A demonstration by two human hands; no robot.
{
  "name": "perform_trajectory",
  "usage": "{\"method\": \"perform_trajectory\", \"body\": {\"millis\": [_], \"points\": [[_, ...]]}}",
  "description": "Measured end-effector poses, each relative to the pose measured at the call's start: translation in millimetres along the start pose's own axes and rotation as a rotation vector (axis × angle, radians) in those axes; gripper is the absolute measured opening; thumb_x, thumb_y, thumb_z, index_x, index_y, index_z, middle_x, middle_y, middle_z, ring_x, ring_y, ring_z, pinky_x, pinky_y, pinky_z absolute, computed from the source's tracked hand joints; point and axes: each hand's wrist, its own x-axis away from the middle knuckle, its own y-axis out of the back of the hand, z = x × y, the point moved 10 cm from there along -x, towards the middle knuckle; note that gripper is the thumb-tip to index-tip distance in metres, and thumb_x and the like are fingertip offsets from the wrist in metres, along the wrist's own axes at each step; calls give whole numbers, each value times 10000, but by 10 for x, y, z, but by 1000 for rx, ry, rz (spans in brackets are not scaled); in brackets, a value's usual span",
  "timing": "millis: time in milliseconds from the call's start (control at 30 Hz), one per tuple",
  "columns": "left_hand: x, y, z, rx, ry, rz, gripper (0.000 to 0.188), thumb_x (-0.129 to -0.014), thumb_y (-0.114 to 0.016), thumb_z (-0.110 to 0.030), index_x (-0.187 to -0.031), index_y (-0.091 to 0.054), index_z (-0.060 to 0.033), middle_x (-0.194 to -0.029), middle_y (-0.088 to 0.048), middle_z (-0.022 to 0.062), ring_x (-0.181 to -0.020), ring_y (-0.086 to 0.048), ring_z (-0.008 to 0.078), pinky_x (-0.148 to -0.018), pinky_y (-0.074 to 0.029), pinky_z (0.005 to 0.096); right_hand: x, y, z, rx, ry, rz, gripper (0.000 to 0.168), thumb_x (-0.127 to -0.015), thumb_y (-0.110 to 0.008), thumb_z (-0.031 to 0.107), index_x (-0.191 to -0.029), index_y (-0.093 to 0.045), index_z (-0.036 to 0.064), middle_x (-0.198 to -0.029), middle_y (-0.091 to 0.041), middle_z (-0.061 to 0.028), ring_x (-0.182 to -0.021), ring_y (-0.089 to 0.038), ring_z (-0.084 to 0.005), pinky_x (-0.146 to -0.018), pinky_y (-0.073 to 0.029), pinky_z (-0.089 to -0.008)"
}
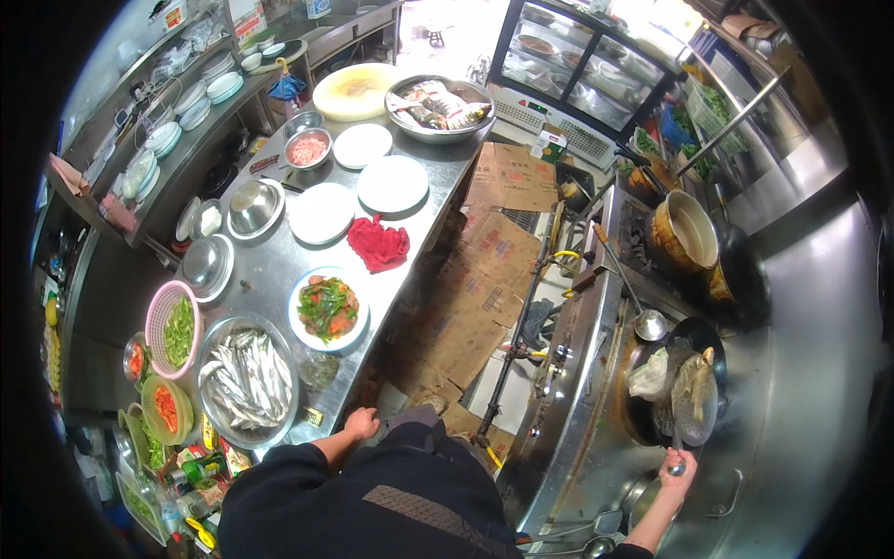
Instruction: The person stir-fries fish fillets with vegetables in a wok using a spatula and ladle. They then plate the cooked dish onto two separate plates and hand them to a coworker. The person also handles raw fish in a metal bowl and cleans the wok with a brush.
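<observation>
My right hand is closed around the handle of a perforated metal skimmer, which is over a dark wok at the right. On the skimmer lies a pale brown piece of food, maybe fish. Beside it in the wok is a whitish piece. A metal ladle with a wooden grip rests at the wok's far edge. My left hand hangs beside the steel table's edge, its fingers loosely curled; whether it holds anything is not clear. Near it on the table stands a metal bowl of small silvery fish.
The steel table also bears a plate of cooked food, a red cloth, white plates, a bowl of larger fish and a round board. An enamel pot stands on the stove. Cardboard covers the floor.
</observation>
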Motion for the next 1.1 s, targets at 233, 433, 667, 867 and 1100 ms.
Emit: {"method": "perform_trajectory", "body": {"millis": [233,433,667,867,1100], "points": [[-156,188,-111,-29,-80,23,428,-777,-497,-266,-1135,-547,-36,-1081,-552,218,-1027,-520,348,-897,-412,402,141,108,-160,32,77,-101,142,-715,-541,71,-728,-480,-57,-549,-471,-49,-390,-443,-111,-346,-408,-190],[-174,290,-291,40,-226,35,386,-774,-519,-217,-1080,-568,13,-1068,-567,229,-1026,-521,363,-901,-410,397,-267,-131,-226,-95,153,144,121,-750,-536,53,-674,-443,39,-595,-467,-60,-471,-463,-144,-434,-421,-235],[-270,287,-407,-152,-373,71,329,-738,-584,-196,-991,-600,14,-825,-629,195,-807,-616,320,-718,-472,371,177,328,-595,-558,-18,325,143,-734,-501,16,-704,-361,18,-565,-378,-31,-423,-384,-95,-345,-336,-190],[-436,100,-483,-238,-458,187,296,-739,-605,-138,-1010,-595,-17,-874,-637,171,-851,-619,263,-754,-475,357,1331,1208,-912,-572,219,303,223,-707,-565,32,-858,-428,-61,-643,-463,-66,-442,-418,-83,-357,-348,-177],[106,-680,-1014,-371,-622,270,254,-746,-575,-147,-966,-593,-20,-853,-623,181,-824,-600,303,-728,-467,388,3337,3507,-1797,-673,579,29,416,-760,-549,34,-1111,-363,-90,-625,-473,-57,-442,-414,-85,-362,-335,-198]]}}
